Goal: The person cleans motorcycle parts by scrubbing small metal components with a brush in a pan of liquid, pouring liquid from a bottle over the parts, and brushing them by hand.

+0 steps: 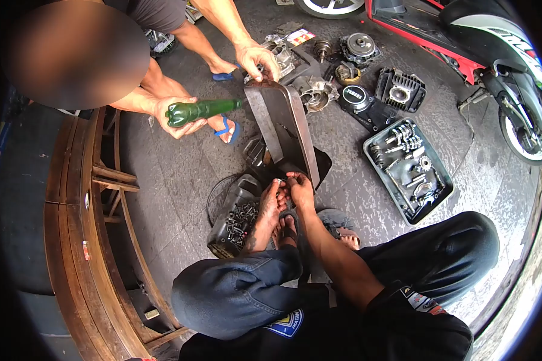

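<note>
My left hand, dark with grease, is closed with its fingertips up. Right beside it my right hand is closed in a pinch. A small pale piece shows between the fingertips of the two hands, too small to name. Both hands are at the lower end of a brown metal tray, which stands tilted over a black container. A co-worker's hand grips the tray's upper end. In the co-worker's other hand is a green plastic bottle, its neck pointing at the tray.
Left of my hands is a black bin with several bolts. A tray of gears and shafts lies to the right. Engine parts and a cylinder lie ahead. A wooden bench borders the left, a motorcycle the upper right.
</note>
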The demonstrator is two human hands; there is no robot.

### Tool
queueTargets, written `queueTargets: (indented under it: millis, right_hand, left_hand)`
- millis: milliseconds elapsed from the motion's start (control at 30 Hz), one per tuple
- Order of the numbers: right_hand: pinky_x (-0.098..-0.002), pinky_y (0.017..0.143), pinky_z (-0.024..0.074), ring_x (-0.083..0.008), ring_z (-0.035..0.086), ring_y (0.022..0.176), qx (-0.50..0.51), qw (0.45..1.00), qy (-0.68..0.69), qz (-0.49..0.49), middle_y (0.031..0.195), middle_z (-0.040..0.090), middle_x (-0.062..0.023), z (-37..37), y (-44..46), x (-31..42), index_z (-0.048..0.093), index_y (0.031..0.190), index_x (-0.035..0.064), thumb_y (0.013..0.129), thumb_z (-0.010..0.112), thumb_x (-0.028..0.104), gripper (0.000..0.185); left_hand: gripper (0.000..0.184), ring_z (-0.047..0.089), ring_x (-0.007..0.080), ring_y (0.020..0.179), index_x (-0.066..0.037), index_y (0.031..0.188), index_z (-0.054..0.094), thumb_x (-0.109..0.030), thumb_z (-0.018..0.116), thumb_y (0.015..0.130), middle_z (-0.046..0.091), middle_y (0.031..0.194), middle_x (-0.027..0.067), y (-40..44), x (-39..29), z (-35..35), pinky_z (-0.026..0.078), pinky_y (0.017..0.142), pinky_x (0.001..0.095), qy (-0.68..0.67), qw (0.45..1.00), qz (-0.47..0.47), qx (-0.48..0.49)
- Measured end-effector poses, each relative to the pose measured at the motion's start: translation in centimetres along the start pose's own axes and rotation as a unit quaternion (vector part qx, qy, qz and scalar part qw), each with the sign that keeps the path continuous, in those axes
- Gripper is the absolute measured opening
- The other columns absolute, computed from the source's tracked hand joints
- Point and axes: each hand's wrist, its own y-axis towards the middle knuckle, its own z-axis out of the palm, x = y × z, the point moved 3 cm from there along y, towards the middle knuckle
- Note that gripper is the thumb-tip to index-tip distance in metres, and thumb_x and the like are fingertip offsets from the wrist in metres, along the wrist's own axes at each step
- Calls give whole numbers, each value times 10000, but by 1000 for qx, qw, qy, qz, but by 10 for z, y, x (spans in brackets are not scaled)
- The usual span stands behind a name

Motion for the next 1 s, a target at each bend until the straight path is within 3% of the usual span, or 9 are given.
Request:
queueTargets:
  millis: [167, 233, 367, 433, 533, 633, 1000]
  right_hand:
    - [-228, 453, 407, -104, 536, 568, 3, 1000, 6, 7, 732, 582, -51, -1, 4, -5, 540, 1000, 22, 853, 502, 76, 161]
    - [-262, 477, 467, -127, 574, 560, -7, 1000, 6, 3, 743, 610, -84, -2, 4, -6, 585, 982, 19, 838, 537, 94, 169]
    - [-263, 477, 465, -125, 571, 555, -9, 1000, -6, 3, 744, 611, -86, -2, 2, -3, 588, 981, 18, 839, 537, 95, 169]
    - [-228, 435, 409, -113, 544, 522, 4, 1000, -5, 3, 699, 580, -52, -1, 2, -3, 536, 1003, 24, 864, 501, 89, 158]
    - [-257, 480, 465, -121, 569, 556, 3, 1000, 3, 24, 758, 611, -81, -2, 3, -5, 582, 970, 12, 845, 536, 94, 156]
    - [-232, 439, 418, -113, 547, 528, 7, 1000, 6, -3, 703, 578, -55, 0, 4, -6, 529, 1012, 23, 868, 495, 85, 160]
    - [-236, 433, 426, -121, 546, 515, -3, 1000, -12, -11, 736, 581, -61, -1, 1, -3, 536, 1003, 23, 859, 500, 71, 156]
  left_hand:
    - [277, 378, 45, 446, -114, 874, 548, -385, 503, 905, 410, 554, -68, 2, 1, -2, 273, 385, 177, 8, 1000, 8, -1]
    - [277, 381, 45, 448, -114, 872, 548, -385, 503, 905, 410, 552, -68, 1, 1, -1, 275, 390, 177, 9, 1000, 9, 0]
    - [278, 387, 45, 454, -111, 872, 548, -383, 502, 906, 415, 550, -66, 1, 1, -2, 279, 406, 176, 6, 1000, 0, -6]
    - [279, 386, 45, 455, -110, 873, 549, -383, 500, 907, 417, 551, -65, 1, 1, -2, 278, 411, 176, 7, 1000, 1, -5]
    - [282, 385, 46, 458, -110, 873, 549, -385, 496, 909, 421, 555, -65, 1, 1, -2, 277, 414, 177, 7, 1000, 3, -3]
    - [284, 384, 46, 460, -111, 872, 549, -387, 494, 909, 424, 559, -65, 0, 0, -1, 276, 414, 176, 9, 1000, 4, -1]
    - [277, 364, 35, 446, -119, 852, 558, -387, 510, 900, 426, 562, -73, 1, 2, -1, 257, 396, 174, 9, 1000, 5, -3]
